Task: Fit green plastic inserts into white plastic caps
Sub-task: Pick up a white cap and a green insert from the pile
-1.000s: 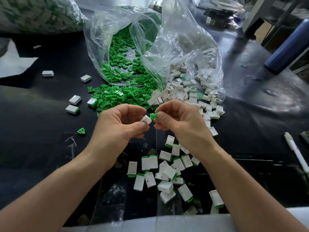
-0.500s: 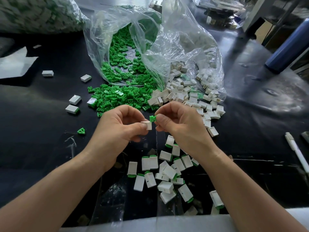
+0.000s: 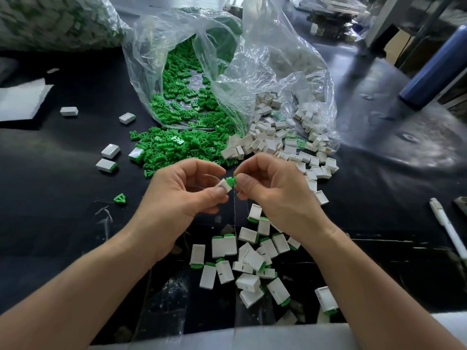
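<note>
My left hand [image 3: 177, 195] pinches a small white cap [image 3: 225, 185] between thumb and fingers, above the black table. My right hand [image 3: 275, 190] pinches a green insert [image 3: 231, 180] whose end meets the cap's open mouth. Beyond my hands lies a heap of loose green inserts [image 3: 182, 147] spilling from a clear bag, with a heap of white caps [image 3: 278, 142] to its right. Below my hands lies a cluster of fitted caps [image 3: 250, 258] with green ends showing.
The clear plastic bag [image 3: 227, 72] stands open at the back. A few stray caps [image 3: 110, 150] and one green insert [image 3: 120, 198] lie at the left. A white pen [image 3: 447, 226] lies at the right edge, a blue bottle [image 3: 434, 69] behind it.
My hands have drawn together and sunk slightly. The green insert, held apart from the cap before, now meets the cap's opening.
</note>
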`<act>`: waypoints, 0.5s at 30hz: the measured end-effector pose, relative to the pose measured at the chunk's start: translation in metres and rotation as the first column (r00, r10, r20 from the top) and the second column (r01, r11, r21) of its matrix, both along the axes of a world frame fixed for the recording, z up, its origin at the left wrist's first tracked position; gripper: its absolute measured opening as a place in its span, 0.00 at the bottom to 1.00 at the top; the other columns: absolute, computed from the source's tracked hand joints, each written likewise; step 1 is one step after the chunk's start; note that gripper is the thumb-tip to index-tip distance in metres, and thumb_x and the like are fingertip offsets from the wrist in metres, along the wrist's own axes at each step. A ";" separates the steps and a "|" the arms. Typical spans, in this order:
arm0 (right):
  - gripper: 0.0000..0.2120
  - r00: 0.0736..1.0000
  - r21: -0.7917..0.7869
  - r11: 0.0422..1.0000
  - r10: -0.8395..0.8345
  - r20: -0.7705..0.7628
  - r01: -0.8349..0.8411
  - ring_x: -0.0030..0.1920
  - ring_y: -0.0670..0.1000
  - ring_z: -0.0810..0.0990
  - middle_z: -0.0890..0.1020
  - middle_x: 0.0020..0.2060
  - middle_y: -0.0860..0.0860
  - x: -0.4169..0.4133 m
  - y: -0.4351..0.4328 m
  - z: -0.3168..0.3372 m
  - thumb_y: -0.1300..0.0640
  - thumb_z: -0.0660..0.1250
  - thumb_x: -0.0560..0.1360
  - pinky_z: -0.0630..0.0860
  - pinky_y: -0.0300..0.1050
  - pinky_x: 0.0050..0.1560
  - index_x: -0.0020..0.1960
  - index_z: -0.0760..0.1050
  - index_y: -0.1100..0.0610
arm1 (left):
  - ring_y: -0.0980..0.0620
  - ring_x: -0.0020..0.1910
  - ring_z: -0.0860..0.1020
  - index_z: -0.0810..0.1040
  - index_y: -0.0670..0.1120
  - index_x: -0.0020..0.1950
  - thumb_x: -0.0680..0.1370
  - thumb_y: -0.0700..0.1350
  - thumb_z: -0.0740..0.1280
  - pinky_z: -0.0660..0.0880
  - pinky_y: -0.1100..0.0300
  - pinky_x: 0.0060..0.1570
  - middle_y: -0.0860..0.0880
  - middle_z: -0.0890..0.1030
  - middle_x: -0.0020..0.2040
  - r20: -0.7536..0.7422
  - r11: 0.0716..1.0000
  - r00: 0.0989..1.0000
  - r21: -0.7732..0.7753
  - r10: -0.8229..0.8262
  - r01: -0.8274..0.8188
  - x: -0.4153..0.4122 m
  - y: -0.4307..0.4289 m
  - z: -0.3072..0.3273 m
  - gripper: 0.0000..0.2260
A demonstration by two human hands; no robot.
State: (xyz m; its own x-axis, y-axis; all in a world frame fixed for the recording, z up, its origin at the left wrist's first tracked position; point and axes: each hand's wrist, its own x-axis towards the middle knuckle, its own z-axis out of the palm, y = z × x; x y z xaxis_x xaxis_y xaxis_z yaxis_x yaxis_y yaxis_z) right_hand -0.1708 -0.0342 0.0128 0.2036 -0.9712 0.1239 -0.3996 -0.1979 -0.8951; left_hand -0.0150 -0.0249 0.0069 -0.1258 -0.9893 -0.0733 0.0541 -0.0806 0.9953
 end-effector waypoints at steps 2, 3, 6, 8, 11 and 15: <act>0.10 0.999 -0.008 1.000 0.028 -0.034 -0.028 0.36 0.50 0.80 0.81 0.35 0.53 0.000 0.000 -0.001 0.63 0.67 0.74 0.79 0.53 0.44 0.39 0.74 0.50 | 0.52 0.36 0.82 0.80 0.47 0.43 0.60 0.41 0.72 0.79 0.64 0.33 0.50 0.83 0.35 0.011 1.000 1.000 -0.014 0.015 -0.015 0.000 0.000 0.000 0.12; 0.10 0.998 -0.015 0.999 0.035 -0.049 -0.036 0.36 0.49 0.80 0.80 0.35 0.52 0.000 0.001 -0.001 0.63 0.67 0.74 0.79 0.51 0.44 0.39 0.73 0.49 | 0.52 0.36 0.82 0.80 0.47 0.43 0.60 0.41 0.71 0.79 0.64 0.33 0.50 0.83 0.34 0.020 1.000 1.000 -0.024 0.020 -0.020 0.000 0.000 0.000 0.12; 0.10 0.997 0.018 0.998 0.058 -0.045 -0.057 0.35 0.47 0.79 0.79 0.36 0.50 0.001 0.000 -0.002 0.63 0.65 0.75 0.79 0.46 0.43 0.41 0.74 0.48 | 0.52 0.35 0.82 0.80 0.47 0.42 0.60 0.42 0.72 0.78 0.65 0.32 0.50 0.83 0.35 0.038 0.999 0.999 -0.048 0.022 -0.020 0.000 0.001 0.001 0.12; 0.10 0.995 0.056 0.995 0.080 -0.067 -0.077 0.37 0.49 0.80 0.80 0.35 0.50 0.001 0.001 -0.003 0.61 0.63 0.76 0.79 0.48 0.43 0.40 0.73 0.47 | 0.53 0.34 0.81 0.80 0.47 0.42 0.60 0.43 0.72 0.77 0.66 0.31 0.49 0.83 0.35 0.042 0.998 0.999 -0.055 0.027 -0.024 0.000 0.001 0.001 0.12; 0.11 0.980 0.029 0.996 0.086 -0.181 -0.082 0.38 0.53 0.79 0.79 0.34 0.51 0.002 0.002 -0.003 0.58 0.61 0.77 0.76 0.56 0.44 0.37 0.71 0.47 | 0.55 0.34 0.81 0.80 0.47 0.42 0.60 0.43 0.72 0.76 0.67 0.30 0.50 0.83 0.35 0.032 0.998 0.999 -0.058 0.035 -0.033 -0.001 0.000 0.001 0.12; 0.14 0.961 0.010 0.995 0.101 -0.257 -0.101 0.37 0.53 0.76 0.77 0.32 0.52 0.001 0.003 -0.001 0.58 0.61 0.78 0.74 0.54 0.42 0.35 0.68 0.47 | 0.56 0.32 0.81 0.79 0.46 0.43 0.60 0.42 0.72 0.75 0.68 0.29 0.50 0.83 0.33 0.022 0.998 0.999 -0.052 0.031 -0.030 0.000 0.000 0.000 0.12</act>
State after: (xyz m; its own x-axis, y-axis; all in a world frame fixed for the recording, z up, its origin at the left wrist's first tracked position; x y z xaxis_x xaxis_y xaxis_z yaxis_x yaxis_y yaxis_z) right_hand -0.1693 -0.0309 0.0121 0.3259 -0.9436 0.0574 -0.5940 -0.2516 -0.7641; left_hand -0.0147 -0.0247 0.0073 -0.0946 -0.9952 -0.0245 0.0327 -0.0277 0.9991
